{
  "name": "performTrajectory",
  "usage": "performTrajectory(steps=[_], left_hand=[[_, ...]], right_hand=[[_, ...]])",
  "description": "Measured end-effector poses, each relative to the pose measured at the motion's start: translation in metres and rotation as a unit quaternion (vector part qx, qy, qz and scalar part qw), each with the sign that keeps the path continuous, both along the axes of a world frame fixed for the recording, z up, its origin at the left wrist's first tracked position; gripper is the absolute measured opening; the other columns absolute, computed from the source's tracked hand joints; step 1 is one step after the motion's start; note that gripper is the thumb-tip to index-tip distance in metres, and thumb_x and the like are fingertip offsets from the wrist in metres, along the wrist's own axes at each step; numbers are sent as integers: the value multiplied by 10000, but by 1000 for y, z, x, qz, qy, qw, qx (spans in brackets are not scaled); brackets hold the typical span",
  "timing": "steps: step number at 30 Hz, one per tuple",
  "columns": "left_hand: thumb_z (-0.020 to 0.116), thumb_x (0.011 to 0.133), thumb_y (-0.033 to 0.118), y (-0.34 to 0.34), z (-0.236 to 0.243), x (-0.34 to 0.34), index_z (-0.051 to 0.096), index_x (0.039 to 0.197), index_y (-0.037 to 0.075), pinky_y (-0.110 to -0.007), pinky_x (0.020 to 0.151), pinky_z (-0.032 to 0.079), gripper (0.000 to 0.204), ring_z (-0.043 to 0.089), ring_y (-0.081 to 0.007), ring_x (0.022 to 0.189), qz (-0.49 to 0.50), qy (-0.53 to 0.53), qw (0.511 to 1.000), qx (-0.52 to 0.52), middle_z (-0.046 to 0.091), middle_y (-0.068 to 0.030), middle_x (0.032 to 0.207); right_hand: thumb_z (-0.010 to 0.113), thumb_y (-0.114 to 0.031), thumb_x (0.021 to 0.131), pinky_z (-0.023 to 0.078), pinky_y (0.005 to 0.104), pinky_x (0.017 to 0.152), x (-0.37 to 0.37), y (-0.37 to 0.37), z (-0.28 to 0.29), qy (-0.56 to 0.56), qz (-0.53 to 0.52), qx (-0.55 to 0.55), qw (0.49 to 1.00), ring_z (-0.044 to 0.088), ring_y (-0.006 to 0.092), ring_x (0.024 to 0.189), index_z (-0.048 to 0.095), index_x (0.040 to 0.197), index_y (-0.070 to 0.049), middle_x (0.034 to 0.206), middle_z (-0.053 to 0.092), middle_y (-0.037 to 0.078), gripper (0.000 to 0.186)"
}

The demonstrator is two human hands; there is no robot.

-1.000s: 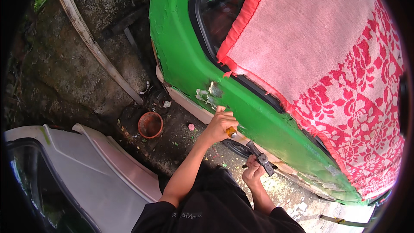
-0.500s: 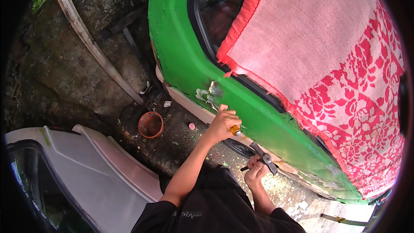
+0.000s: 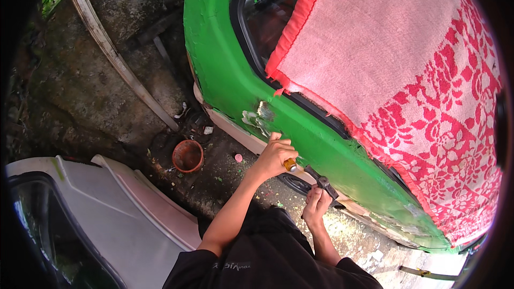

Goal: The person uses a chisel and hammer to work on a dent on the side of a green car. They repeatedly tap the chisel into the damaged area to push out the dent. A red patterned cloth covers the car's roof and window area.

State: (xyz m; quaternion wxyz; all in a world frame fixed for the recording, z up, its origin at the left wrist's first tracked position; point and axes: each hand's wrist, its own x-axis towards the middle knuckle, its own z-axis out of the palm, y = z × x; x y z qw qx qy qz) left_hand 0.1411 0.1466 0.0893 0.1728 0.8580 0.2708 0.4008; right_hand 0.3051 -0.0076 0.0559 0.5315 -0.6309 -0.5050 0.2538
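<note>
My left hand (image 3: 274,160) is closed round an amber-handled tool (image 3: 289,165) with a bright metal end, beside the green car body (image 3: 225,75). The tool's working end is hidden by the hand, so I cannot tell its kind. Beyond the fingers, a patch of chipped, peeling paint (image 3: 262,113) shows bare metal and filler. To the right, my right hand (image 3: 317,206) grips a hammer (image 3: 324,183) by its handle. The hammer head is close to the tool's metal end, with a small gap between them.
A red patterned towel (image 3: 364,48) covers the car's window area on the right. At lower left stands a grey car body (image 3: 107,203). A terracotta pot (image 3: 188,156) and a pink cap (image 3: 239,158) are on the debris-strewn floor. A long curved strip (image 3: 115,53) leans at upper left.
My right hand and the hammer have moved up and left, nearer the end of the amber handle. My left hand has shifted only slightly.
</note>
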Motion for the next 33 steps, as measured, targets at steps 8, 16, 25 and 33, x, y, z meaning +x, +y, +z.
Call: performTrajectory(steps=[8,16,25,33], left_hand=[[727,637,39,5,-3,-2,499,592,80,-357,803,327,235,507,-189,657,11,-25,1000,15,513,-6,582],[718,647,47,-7,11,-2,484,584,73,-352,787,320,244,495,-188,644,1,-46,999,7,491,-10,574],[712,652,52,-1,10,-5,492,582,77,-349,773,317,232,496,-184,637,2,-42,999,23,490,-6,569],[716,661,55,5,13,-4,507,586,81,-348,784,323,224,506,-177,638,-12,-26,999,29,506,-9,566]], right_hand=[[389,-393,1075,381,288,515,-1,1,3,39,22,44,998,472,119,569,552,838,-9,636,473,17,480],[409,-369,1076,367,257,504,-3,-1,5,91,39,56,993,457,93,565,549,858,1,648,473,6,452],[397,-367,1087,275,234,430,-8,3,9,90,43,85,991,363,65,487,480,815,5,580,420,4,468],[405,-430,1076,281,248,456,-6,-6,-1,53,72,97,991,367,76,515,487,856,-5,609,404,-7,486]])
